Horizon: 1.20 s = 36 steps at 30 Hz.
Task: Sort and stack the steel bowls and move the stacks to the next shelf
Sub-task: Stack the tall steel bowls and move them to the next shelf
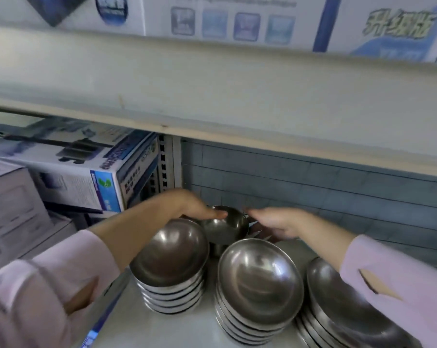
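Three stacks of steel bowls stand on the grey shelf [162, 330]: a left stack [171, 262], a middle stack [260, 280] and a right stack [342, 305] partly behind my right sleeve. Behind them sits a small steel bowl [225, 226] on top of a back stack. My left hand [191, 205] rests on that bowl's left rim, fingers together. My right hand [275, 221] reaches in from the right, fingers spread beside the bowl's right rim; whether it touches is unclear from blur.
A cream shelf board [212, 96] hangs low overhead. Cardboard product boxes [92, 172] fill the left bay behind a perforated upright [166, 164]. A grey tiled wall [312, 187] closes the back. More boxes [237, 18] sit on the upper shelf.
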### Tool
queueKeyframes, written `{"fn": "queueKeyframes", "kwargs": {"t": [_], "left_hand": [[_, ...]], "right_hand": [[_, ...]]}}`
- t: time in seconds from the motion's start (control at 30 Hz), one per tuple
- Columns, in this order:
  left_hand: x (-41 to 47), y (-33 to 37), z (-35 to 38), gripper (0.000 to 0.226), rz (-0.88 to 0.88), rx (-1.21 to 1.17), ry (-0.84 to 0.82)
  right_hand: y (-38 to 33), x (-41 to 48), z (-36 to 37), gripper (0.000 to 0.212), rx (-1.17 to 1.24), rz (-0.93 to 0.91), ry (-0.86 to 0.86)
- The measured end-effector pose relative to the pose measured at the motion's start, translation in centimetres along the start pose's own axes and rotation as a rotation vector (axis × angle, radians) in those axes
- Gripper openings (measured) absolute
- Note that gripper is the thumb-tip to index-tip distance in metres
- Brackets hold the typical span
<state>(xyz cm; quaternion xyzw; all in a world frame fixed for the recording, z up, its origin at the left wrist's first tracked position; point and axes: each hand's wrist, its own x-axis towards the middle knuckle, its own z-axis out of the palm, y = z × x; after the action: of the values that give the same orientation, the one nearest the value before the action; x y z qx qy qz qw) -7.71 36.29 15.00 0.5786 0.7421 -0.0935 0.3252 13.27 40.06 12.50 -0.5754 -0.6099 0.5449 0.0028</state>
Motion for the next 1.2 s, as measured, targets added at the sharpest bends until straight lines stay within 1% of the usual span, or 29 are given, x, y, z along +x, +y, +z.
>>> {"fn": "queueKeyframes", "kwargs": {"t": [0.07,0.17,0.27,0.33,0.43,0.5,0.57,0.6,0.63,0.7,0.77,0.87,0.9,0.93,1.0,1.1,1.17,1.2], "left_hand": [[-0.2,0.2,0.1,0.12,0.003,-0.168,-0.025],[-1.0,0.6,-0.3,0.1,0.045,-0.344,-0.03],[-2.3,0.8,-1.0,0.081,0.129,-0.518,0.067],[-3.9,1.3,-1.5,0.068,0.193,-0.632,0.137],[-6.6,2.5,-2.1,0.069,0.287,-0.805,0.205],[-8.7,3.6,-1.9,0.068,0.396,-0.82,0.181],[-10.5,4.8,-1.2,0.056,0.489,-0.67,0.19],[-11.2,5.6,-0.6,0.05,0.52,-0.598,0.232],[-11.6,6.4,0.0,0.049,0.55,-0.56,0.29],[-12.5,8.6,1.5,0.056,0.619,-0.574,0.38],[-13.5,11.1,3.3,0.067,0.665,-0.6,0.423],[-15.4,15.4,6.5,0.061,0.754,-0.611,0.411],[-16.1,17.1,7.6,0.064,0.782,-0.637,0.4],[-16.7,18.8,8.8,0.068,0.808,-0.657,0.395],[-18.0,22.3,11.3,0.069,0.873,-0.713,0.377],[-19.8,27.9,15.5,0.072,0.993,-0.829,0.323],[-20.5,31.8,18.4,0.062,1.057,-0.931,0.307],[-20.6,33.6,19.7,0.058,1.087,-0.979,0.304]], "right_hand": [[-0.2,0.0,0.0,0.066,0.057,0.003,0.01],[-0.5,-0.9,-0.6,0.058,0.154,-0.031,0.046],[-0.7,-3.2,-1.8,0.05,0.218,-0.097,0.104],[-0.4,-5.2,-2.5,0.038,0.3,-0.16,0.137],[0.4,-8.3,-3.4,0.019,0.487,-0.313,0.222],[0.8,-10.5,-4.2,0.017,0.568,-0.422,0.248],[1.6,-12.8,-4.8,0.032,0.603,-0.562,0.227],[2.3,-13.9,-5.1,0.043,0.586,-0.634,0.235],[3.1,-15.0,-5.3,0.055,0.564,-0.694,0.265],[5.1,-17.2,-6.0,0.071,0.527,-0.776,0.372],[7.6,-19.6,-7.3,0.073,0.491,-0.817,0.475],[12.1,-23.7,-9.7,0.065,0.42,-0.805,0.55],[13.8,-25.2,-10.4,0.071,0.385,-0.783,0.552],[15.7,-26.6,-11.3,0.081,0.343,-0.761,0.55],[19.5,-29.3,-12.8,0.098,0.314,-0.731,0.536],[24.9,-33.3,-15.0,0.12,0.392,-0.724,0.525],[28.4,-35.5,-16.9,0.127,0.41,-0.709,0.536],[30.0,-36.4,-17.8,0.124,0.383,-0.701,0.555]]}}
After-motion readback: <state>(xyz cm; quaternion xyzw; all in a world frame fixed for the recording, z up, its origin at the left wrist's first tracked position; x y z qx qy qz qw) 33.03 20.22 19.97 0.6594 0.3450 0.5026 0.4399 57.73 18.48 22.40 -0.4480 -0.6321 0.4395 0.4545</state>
